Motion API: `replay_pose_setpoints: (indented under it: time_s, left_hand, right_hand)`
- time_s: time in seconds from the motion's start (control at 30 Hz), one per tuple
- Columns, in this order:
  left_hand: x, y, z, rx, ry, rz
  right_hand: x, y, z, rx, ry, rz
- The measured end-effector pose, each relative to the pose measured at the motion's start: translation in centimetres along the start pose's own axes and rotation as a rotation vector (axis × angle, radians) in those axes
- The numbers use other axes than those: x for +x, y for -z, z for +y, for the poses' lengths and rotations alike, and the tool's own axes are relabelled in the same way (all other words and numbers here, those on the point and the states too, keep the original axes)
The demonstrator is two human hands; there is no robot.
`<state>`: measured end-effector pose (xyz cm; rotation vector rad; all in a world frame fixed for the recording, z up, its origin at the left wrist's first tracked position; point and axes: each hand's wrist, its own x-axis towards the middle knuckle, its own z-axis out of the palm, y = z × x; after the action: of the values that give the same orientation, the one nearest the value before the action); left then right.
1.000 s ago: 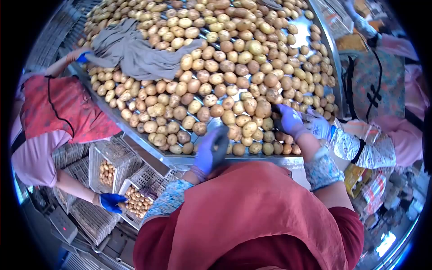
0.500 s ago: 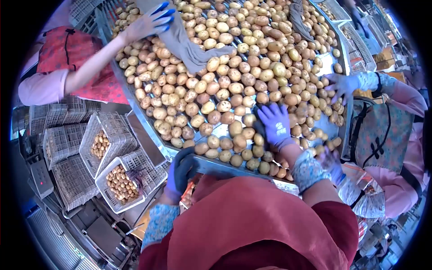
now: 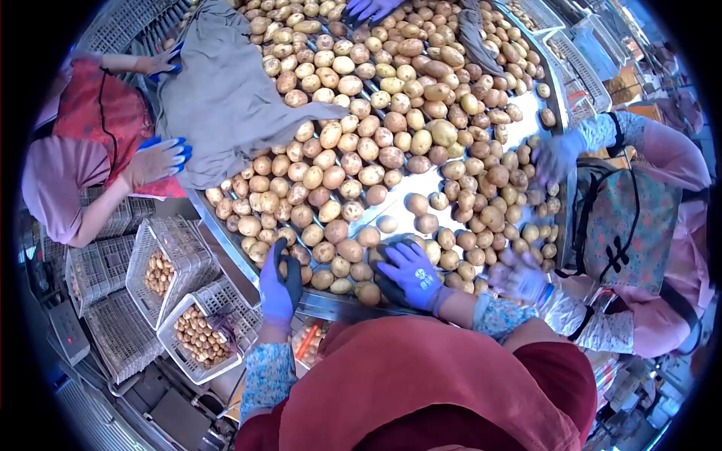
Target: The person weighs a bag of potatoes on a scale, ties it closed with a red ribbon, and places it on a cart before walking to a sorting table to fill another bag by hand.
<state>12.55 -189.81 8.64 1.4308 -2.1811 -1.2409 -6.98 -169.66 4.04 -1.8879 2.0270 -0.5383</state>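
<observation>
Potatoes (image 3: 350, 188) lie thickly over a metal-edged sorting table (image 3: 233, 248). My left hand (image 3: 278, 286), in a purple glove with dark palm and fingers, is open at the near edge, thumb and fingers apart, beside the closest potatoes. To its right, my right hand (image 3: 414, 276) wears a matching glove. Its fingers are spread over potatoes by the near rim, and the palm side is hidden. Just beyond it, a pale bare patch (image 3: 410, 197) of the table surface shows, with a few loose potatoes on it.
A grey cloth (image 3: 218, 98) covers potatoes at the left, beside a co-worker's gloved hands (image 3: 156, 164). Another co-worker's hands (image 3: 556, 158) work at the right. A purple-gloved hand (image 3: 372, 9) reaches in at the far side. White crates (image 3: 214, 334) of potatoes stand lower left.
My right hand has come nearer and leftward, with potatoes shifted from the now wider bare patch. My left hand has moved slightly left and opened. The grey cloth is spread wider at the left.
</observation>
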Motion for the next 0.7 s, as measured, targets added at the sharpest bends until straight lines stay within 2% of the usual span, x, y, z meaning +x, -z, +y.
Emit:
replay_pose_setpoints:
  time_s: [0.1,0.17,0.23,0.3,0.37,0.4,0.43,0.47,0.53,0.6,0.7]
  left_hand:
    - [1.1,-2.5,-2.6,0.201,-0.143,0.018]
    - [0.8,-5.2,-3.3,0.083,-0.291,-0.131]
    - [-0.3,-7.6,-1.6,-0.132,-0.416,-0.304]
    - [-1.1,-10.6,-0.5,-0.084,-0.467,-0.581]
    - [-0.8,-10.1,3.8,-0.084,-0.254,-0.941]
    - [-1.0,-9.5,4.7,-0.131,-0.213,-0.978]
    - [-1.0,-9.0,5.0,-0.179,-0.179,-1.015]
    - [-1.3,-8.8,3.9,-0.171,-0.382,-0.83]
    - [-1.1,-6.7,2.4,-0.296,-0.37,-0.538]
    - [0.5,-3.4,0.4,-0.314,-0.203,-0.311]
    - [4.4,1.4,-1.6,-0.116,0.073,0.088]
  right_hand:
    - [1.1,0.8,3.1,0.251,0.016,0.153]
    - [5.9,5.4,4.8,0.105,-0.118,0.107]
    - [11.3,7.3,6.9,-0.05,-0.033,0.522]
    - [16.7,8.3,7.8,-0.139,-0.167,0.537]
    - [18.7,5.6,9.3,-0.2,-0.32,0.314]
    - [17.3,3.5,8.7,-0.475,-0.257,0.241]
    - [16.4,3.2,8.4,-0.382,-0.227,0.266]
    - [15.0,3.0,8.2,-0.347,-0.247,0.222]
    - [9.9,2.2,7.6,-0.329,-0.24,0.141]
    - [4.7,1.9,6.6,-0.335,-0.241,0.088]
    - [-1.9,1.4,5.3,-0.378,-0.264,-0.089]
